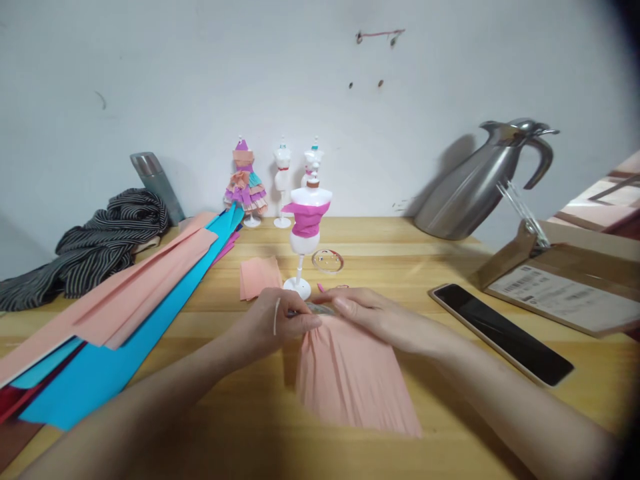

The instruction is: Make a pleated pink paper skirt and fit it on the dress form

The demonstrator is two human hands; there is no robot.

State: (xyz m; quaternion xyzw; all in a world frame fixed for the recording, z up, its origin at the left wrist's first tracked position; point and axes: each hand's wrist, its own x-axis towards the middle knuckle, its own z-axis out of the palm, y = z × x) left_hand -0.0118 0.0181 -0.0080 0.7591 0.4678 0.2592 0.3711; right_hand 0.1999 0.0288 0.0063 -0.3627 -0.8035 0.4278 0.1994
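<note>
A pleated peach crepe-paper piece lies on the wooden table in front of me, fanning out toward me. My left hand pinches its gathered top edge, with a thin white strip across the fingers. My right hand presses on the same top edge from the right, fingers closed over it. Just behind the hands stands a small white mannequin wearing a magenta paper top. A clear tape roll lies beside its stand, and a small peach paper scrap lies to its left.
Long peach and blue paper sheets lie at left, a striped cloth and a grey bottle behind them. More mannequins stand by the wall. A steel jug, a cardboard parcel and a dark phone are at right.
</note>
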